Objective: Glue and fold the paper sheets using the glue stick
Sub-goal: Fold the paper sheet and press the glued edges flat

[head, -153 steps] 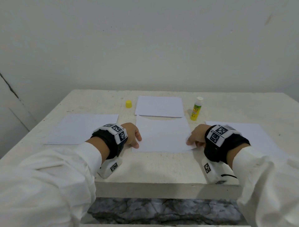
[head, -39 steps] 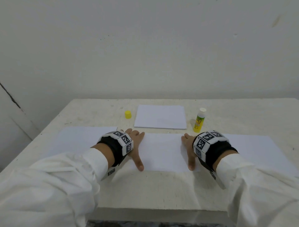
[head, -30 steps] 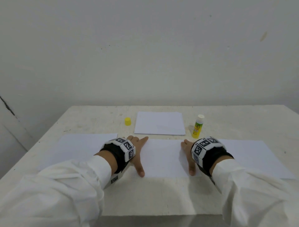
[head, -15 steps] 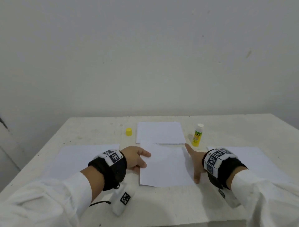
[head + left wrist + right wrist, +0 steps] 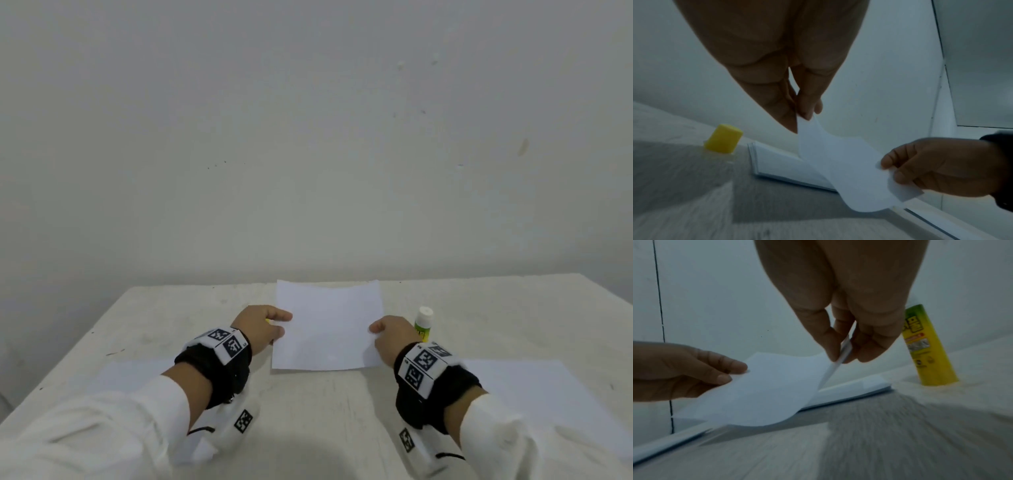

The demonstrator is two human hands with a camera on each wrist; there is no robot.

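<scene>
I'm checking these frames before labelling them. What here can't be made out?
- Stack: in the head view, covered by the lifted sheet.
- Yellow cap: head view, nearly all behind the left hand.
- Glue stick: label blurred; top behind the right hand in the right wrist view.
- Glue on the sheet: not discernible in any view.

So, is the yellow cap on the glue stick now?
No, the cap stands alone on the table, left of the paper stack, apart from the glue stick.
</scene>
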